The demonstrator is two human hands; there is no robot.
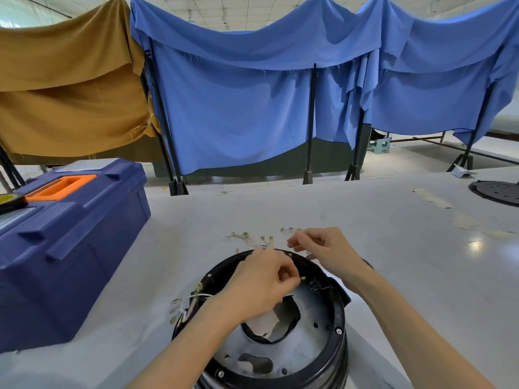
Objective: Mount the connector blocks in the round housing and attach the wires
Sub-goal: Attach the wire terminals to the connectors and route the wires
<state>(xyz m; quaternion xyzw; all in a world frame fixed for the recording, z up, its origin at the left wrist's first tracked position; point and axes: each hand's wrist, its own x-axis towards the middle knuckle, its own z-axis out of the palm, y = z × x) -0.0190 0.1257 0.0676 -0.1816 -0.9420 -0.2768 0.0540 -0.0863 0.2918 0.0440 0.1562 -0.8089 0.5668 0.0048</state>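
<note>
The round black housing [338, 329] stands on the grey table right in front of me, its metal floor showing cut-outs. My left hand [261, 279] hovers over the housing's far rim and pinches a small brass terminal [303, 278] between thumb and fingers. My right hand [323, 249] is just beyond the rim, its fingers curled and pinching a thin wire whose end I cannot make out. Loose wires with brass terminals [252, 238] lie on the table behind the housing. White wires with terminals [175, 310] hang out over the housing's left side.
A large blue toolbox [70, 248] with an orange handle stands at the left, a roll of tape [11, 199] on its lid. A black round cover plate [495, 192] lies at the far right. Blue and tan cloths hang on racks behind the table.
</note>
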